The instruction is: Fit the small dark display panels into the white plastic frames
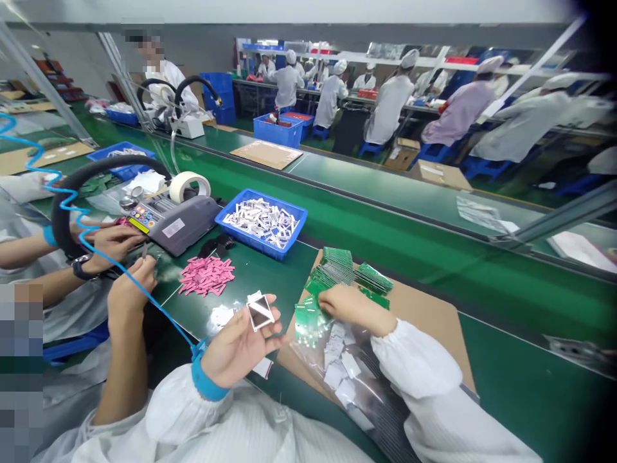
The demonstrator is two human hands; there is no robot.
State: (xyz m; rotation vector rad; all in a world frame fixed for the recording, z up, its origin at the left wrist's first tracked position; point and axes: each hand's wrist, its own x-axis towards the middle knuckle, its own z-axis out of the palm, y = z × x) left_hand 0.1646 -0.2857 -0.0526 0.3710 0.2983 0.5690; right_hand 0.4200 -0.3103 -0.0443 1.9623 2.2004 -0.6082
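My left hand (241, 344), palm up with a blue wrist strap, holds a small white-framed display screen (261, 312) between thumb and fingers. The screen's dark, shiny face is turned upward. To the right, my right hand (344, 305) reaches over green circuit boards (308, 321), its fingers bent and closed at the edge of one. Its fingertips are partly hidden. Behind it, more circuit boards (335, 265) stand in tight rows on a brown cardboard sheet (434, 321). Below my right hand, a clear plastic bag (321, 360) lies with several white square pieces (344, 363) on it.
A blue tray (263, 247) of white frames stands ahead, with a pile of pink strips (207, 276) nearer me. A grey tape dispenser (180, 222) sits at the left beside a co-worker's hands (128, 270). A coiled blue cord (144, 289) crosses to my wrist strap.
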